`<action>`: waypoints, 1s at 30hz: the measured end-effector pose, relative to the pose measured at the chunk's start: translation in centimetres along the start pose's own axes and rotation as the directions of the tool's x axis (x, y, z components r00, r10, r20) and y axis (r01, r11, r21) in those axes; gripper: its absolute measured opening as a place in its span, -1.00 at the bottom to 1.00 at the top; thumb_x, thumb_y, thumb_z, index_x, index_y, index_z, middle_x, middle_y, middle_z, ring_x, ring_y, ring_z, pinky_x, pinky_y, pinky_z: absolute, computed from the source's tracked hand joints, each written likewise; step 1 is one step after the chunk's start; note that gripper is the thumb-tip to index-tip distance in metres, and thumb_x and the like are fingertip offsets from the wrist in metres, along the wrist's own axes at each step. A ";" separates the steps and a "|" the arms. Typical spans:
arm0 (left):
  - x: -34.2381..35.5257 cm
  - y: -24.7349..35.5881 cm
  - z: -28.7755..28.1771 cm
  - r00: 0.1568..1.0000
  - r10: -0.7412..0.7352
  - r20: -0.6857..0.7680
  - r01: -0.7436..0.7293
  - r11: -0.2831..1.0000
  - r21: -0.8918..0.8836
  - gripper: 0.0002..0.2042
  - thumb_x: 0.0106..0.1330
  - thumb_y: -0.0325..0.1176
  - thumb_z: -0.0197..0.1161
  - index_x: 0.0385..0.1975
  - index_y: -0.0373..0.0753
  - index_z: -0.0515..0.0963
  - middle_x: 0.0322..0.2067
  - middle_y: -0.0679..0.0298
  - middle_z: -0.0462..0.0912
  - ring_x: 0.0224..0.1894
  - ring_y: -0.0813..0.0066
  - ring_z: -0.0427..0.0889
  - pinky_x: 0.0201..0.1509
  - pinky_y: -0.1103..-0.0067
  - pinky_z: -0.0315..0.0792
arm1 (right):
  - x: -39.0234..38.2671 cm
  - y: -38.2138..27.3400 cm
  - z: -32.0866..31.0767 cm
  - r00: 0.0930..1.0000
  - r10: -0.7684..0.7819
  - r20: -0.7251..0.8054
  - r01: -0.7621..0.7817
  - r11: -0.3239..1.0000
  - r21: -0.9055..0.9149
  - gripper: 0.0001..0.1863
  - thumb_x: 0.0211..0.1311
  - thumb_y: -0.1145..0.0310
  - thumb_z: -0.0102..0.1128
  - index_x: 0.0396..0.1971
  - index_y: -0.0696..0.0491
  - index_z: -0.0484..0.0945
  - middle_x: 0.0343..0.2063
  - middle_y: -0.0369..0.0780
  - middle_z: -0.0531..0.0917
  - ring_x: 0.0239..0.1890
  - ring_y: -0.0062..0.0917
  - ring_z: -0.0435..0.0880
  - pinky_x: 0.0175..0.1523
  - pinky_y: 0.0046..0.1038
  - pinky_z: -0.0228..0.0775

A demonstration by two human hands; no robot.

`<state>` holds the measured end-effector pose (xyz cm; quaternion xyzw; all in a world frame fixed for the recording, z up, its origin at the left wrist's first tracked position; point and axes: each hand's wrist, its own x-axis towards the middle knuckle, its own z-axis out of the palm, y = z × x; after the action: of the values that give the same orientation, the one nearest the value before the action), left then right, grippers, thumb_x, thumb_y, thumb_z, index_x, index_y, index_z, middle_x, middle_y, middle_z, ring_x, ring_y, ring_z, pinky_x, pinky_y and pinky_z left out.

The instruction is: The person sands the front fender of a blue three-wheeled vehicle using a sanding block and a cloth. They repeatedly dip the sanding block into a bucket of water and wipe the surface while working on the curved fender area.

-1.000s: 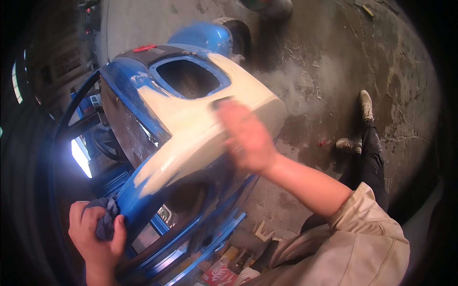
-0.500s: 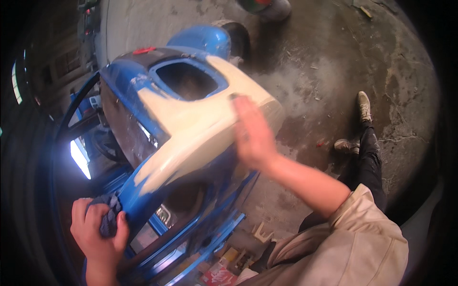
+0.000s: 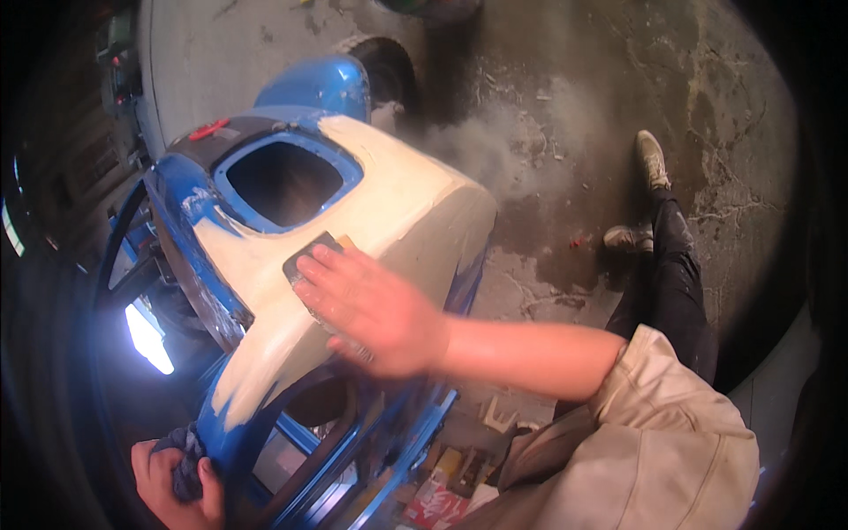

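My right hand (image 3: 375, 309) is pressed with fingers stretched over a dark, flat sanding pad (image 3: 305, 254). The pad lies against the cream-coloured filler (image 3: 402, 177) that covers part of a blue vehicle body (image 3: 172, 185), just below a rounded window opening (image 3: 283, 184). Part of the pad is hidden under my palm, and a small yellowish edge shows past my fingertips. At the lower left, my left hand (image 3: 168, 481) grips a crumpled dark blue cloth (image 3: 185, 464) beside the body's blue pillar.
A blue fender (image 3: 318, 84) and a tyre (image 3: 384, 75) stand beyond the body. A bright lamp (image 3: 148, 337) shines at the left. Below are boxes, one red and white (image 3: 435, 505). Dusty, cracked concrete (image 3: 565, 177) lies to the right, with my shoe (image 3: 652, 157) on it.
My right hand has swept left and down across the filler with the pad, from near its right edge to below the window opening. The view has shifted; my left hand still grips the cloth.
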<state>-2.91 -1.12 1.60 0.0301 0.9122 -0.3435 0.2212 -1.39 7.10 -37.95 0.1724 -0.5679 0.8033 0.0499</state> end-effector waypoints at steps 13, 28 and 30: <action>2.3 1.6 -1.8 0.990 0.046 0.131 -0.038 0.997 -0.066 -0.78 0.23 -0.38 0.50 -0.28 -0.36 0.61 -0.22 -0.05 0.65 -0.18 -0.11 0.67 -0.03 0.20 0.57 | -2.9 5.4 -2.1 0.994 0.010 0.107 0.007 0.987 -0.160 -0.33 0.40 0.30 0.23 0.47 0.19 0.38 0.45 0.06 0.44 0.54 -0.07 0.36 0.61 0.01 0.11; 2.6 1.9 -1.9 0.990 0.034 0.138 -0.026 0.998 -0.059 -0.78 0.25 -0.37 0.48 -0.29 -0.36 0.62 -0.21 -0.04 0.66 -0.18 -0.10 0.68 -0.05 0.21 0.58 | -4.6 9.1 -3.2 0.909 0.399 -0.120 -0.413 0.903 -0.123 -0.47 0.56 0.31 -0.01 0.44 0.17 0.42 0.46 0.00 0.44 0.55 -0.05 0.33 0.64 0.00 0.04; 2.4 1.9 -2.0 0.991 0.044 0.128 -0.040 0.999 -0.036 -0.78 0.24 -0.37 0.49 -0.29 -0.36 0.62 -0.21 -0.04 0.66 -0.18 -0.09 0.68 -0.04 0.21 0.58 | -5.3 8.7 -2.3 0.904 0.408 -0.126 -0.423 0.895 -0.141 -0.45 0.54 0.31 0.04 0.44 0.19 0.41 0.47 0.02 0.42 0.56 -0.03 0.32 0.64 0.01 0.04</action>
<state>-5.48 1.39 0.72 0.0233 0.9009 -0.3245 0.2874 0.68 6.78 -48.24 0.0047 -0.6532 0.7526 -0.0825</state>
